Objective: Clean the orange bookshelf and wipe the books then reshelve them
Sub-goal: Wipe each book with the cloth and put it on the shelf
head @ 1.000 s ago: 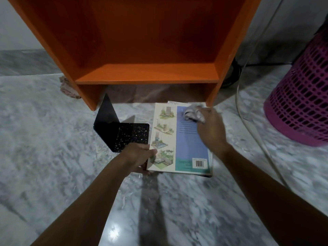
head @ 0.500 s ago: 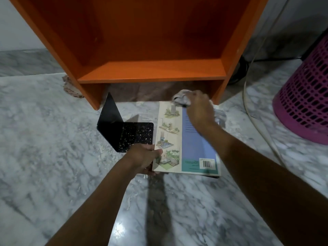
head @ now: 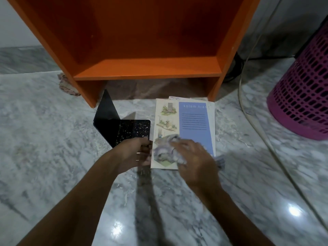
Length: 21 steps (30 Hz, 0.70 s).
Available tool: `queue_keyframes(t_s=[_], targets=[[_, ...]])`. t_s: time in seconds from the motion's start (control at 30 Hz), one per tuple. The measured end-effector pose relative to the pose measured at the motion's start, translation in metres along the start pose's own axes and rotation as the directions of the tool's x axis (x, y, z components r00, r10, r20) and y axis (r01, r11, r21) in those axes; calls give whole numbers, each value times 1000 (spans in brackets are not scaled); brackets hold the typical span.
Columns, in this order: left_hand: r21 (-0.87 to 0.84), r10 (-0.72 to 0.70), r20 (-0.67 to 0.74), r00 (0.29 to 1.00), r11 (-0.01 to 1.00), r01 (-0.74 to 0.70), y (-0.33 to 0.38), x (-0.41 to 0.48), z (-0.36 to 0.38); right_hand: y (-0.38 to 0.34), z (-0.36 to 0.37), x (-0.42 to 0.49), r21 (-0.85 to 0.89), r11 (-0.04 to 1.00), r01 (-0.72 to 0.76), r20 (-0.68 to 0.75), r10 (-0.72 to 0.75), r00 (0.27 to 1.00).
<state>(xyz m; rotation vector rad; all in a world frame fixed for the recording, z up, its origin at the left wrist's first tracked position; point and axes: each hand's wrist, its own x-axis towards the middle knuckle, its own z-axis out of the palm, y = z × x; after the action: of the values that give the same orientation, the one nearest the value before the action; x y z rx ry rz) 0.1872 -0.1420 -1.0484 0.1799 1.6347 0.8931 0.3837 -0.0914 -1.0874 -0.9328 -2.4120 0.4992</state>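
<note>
The marble floor point(head: 53, 157) bears the bookshelf point(head: 147, 70), a book point(head: 193, 121) just before its right leg, a black bookend point(head: 120, 128) before its left leg, a rag point(head: 65, 84) beside its left side, and a cable point(head: 248, 107) and pink basket point(head: 305, 96) to its right.

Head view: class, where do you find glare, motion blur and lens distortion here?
Head view: glare in two spots on the marble floor; motion blur on the right hand and cloth, while the title on the book is readable; the orange bookshelf sides splay outward, wide-angle distortion.

Two bare forearms point(head: 79, 201), uncovered down to the lower edge; bare left hand point(head: 134, 153); bare right hand point(head: 195, 158), motion-blurred.
</note>
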Motion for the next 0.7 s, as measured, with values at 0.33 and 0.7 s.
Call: queue_keyframes(t_s=[0.33, 0.7], targets=[[292, 206, -69, 976, 940, -177, -2, 14, 13, 17, -4, 65, 105, 986, -129, 72, 122, 990], [240, 158, -76, 984, 961, -136, -2, 18, 9, 89, -29, 147, 58, 850, -523, -191, 524, 830]])
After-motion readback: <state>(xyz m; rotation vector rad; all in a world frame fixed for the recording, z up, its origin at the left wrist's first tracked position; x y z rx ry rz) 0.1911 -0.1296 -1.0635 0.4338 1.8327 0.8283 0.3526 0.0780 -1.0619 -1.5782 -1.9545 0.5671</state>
